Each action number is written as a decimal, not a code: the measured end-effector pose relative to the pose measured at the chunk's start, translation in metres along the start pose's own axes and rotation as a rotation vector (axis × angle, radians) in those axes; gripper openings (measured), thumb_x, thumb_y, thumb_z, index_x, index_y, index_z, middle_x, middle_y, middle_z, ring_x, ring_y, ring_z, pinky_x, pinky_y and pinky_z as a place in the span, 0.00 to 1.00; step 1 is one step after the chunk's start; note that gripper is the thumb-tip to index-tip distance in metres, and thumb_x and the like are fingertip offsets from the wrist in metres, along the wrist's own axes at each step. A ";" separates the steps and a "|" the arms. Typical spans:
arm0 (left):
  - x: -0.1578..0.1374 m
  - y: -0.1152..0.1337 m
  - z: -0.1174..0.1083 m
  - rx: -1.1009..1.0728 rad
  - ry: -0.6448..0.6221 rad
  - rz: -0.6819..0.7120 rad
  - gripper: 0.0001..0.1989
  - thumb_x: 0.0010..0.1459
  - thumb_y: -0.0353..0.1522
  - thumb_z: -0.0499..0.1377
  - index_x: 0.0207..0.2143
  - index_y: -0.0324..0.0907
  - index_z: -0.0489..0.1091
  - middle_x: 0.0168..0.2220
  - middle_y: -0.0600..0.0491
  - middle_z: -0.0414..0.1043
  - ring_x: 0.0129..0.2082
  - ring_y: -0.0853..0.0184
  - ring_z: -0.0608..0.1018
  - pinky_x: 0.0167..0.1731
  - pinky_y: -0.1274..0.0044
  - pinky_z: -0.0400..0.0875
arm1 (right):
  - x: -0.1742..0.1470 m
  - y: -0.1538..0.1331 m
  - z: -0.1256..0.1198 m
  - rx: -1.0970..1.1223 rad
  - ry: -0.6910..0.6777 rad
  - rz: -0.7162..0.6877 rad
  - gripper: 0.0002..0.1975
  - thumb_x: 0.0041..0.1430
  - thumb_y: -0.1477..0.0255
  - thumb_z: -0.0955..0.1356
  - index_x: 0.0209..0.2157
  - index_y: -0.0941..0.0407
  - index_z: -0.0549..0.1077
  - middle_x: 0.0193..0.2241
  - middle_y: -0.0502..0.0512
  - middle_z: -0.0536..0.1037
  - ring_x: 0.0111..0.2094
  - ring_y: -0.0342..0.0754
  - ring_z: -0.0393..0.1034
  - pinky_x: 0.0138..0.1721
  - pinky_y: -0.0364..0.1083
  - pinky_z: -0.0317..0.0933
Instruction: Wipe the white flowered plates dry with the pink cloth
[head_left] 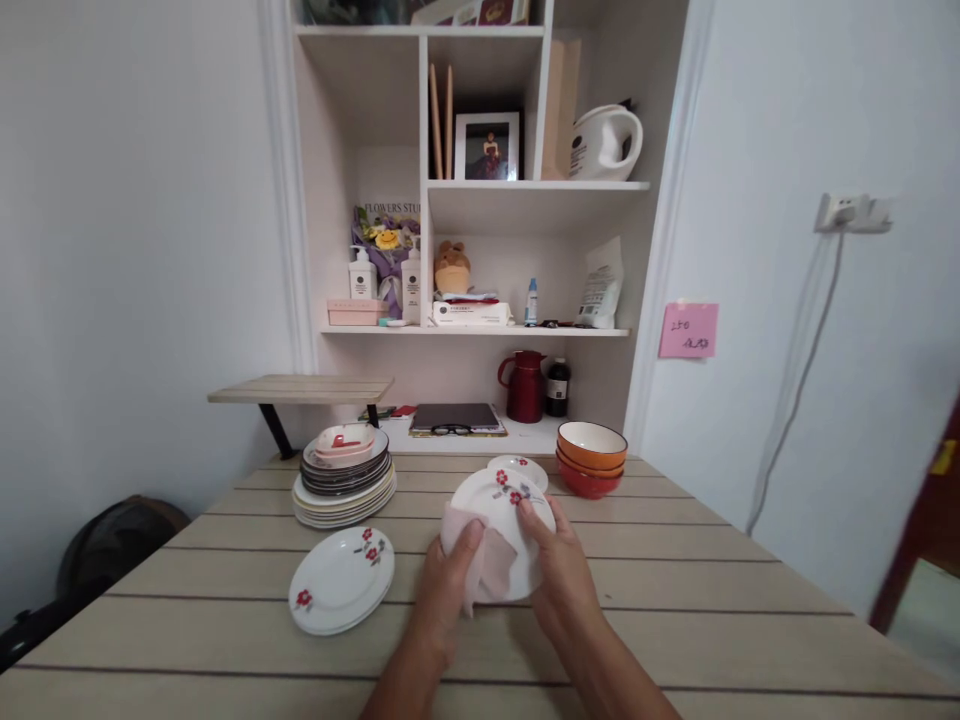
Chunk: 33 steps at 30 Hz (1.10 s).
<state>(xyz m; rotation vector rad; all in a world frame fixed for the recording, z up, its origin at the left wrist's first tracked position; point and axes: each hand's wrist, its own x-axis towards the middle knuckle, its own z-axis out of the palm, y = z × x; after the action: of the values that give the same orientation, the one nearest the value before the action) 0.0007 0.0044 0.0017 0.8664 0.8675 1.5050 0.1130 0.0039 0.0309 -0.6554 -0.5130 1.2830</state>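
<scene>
Between my two hands a white plate (495, 488) with red flowers is held up above the table, its face tilted toward me. My left hand (452, 560) is closed on a pale pink cloth (491, 565) and presses it against the plate's left side, thumb on top. At the right rim my right hand (555, 550) grips the plate, thumb over the front and fingers behind. Beyond it, another flowered plate (534, 468) lies partly hidden on the table. To the left rests a small stack of flowered plates (337, 585).
A taller stack of plates (345, 492) topped by small dishes stands at the back left, beside a raised wooden shelf (300, 390). Stacked orange and red bowls (591, 462) sit at the back right. Behind the wooden table are a red jug (525, 388) and a laptop (456, 417).
</scene>
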 end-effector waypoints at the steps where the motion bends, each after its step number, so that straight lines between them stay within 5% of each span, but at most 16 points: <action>1: 0.000 -0.003 0.001 -0.003 -0.032 0.000 0.37 0.39 0.53 0.67 0.43 0.32 0.76 0.34 0.40 0.80 0.33 0.55 0.81 0.34 0.71 0.74 | 0.000 -0.001 0.000 0.017 0.011 -0.006 0.36 0.37 0.68 0.79 0.50 0.52 0.67 0.34 0.52 0.82 0.29 0.50 0.76 0.30 0.46 0.70; 9: -0.009 0.013 -0.010 0.129 -0.074 0.056 0.29 0.45 0.47 0.67 0.42 0.32 0.77 0.33 0.43 0.80 0.32 0.58 0.80 0.33 0.74 0.73 | -0.004 -0.015 -0.003 -0.149 -0.194 0.047 0.30 0.42 0.65 0.77 0.48 0.52 0.69 0.36 0.53 0.80 0.29 0.48 0.74 0.30 0.45 0.67; 17: -0.011 0.022 -0.010 0.328 -0.210 0.112 0.22 0.49 0.44 0.65 0.36 0.32 0.78 0.29 0.46 0.79 0.30 0.62 0.77 0.29 0.77 0.70 | 0.006 -0.027 -0.015 -0.529 -0.305 -0.106 0.18 0.44 0.63 0.75 0.38 0.55 0.74 0.27 0.49 0.77 0.26 0.45 0.68 0.27 0.41 0.61; 22: -0.009 0.019 -0.010 0.215 -0.145 0.150 0.23 0.48 0.43 0.67 0.41 0.34 0.76 0.35 0.45 0.79 0.35 0.60 0.78 0.35 0.75 0.72 | 0.001 -0.021 -0.011 -0.384 -0.295 -0.050 0.17 0.43 0.64 0.76 0.34 0.56 0.73 0.24 0.48 0.76 0.23 0.43 0.67 0.25 0.40 0.61; 33: -0.003 0.008 -0.007 -0.038 -0.120 -0.009 0.28 0.48 0.46 0.66 0.44 0.33 0.75 0.35 0.42 0.80 0.33 0.58 0.80 0.33 0.74 0.72 | -0.004 0.006 -0.005 -0.119 -0.041 -0.081 0.30 0.41 0.65 0.77 0.47 0.55 0.70 0.32 0.51 0.80 0.26 0.47 0.73 0.27 0.43 0.67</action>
<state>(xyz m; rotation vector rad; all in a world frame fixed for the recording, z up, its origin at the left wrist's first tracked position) -0.0090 0.0000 0.0057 0.9138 0.7521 1.4416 0.1112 0.0006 0.0236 -0.7011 -0.6471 1.1981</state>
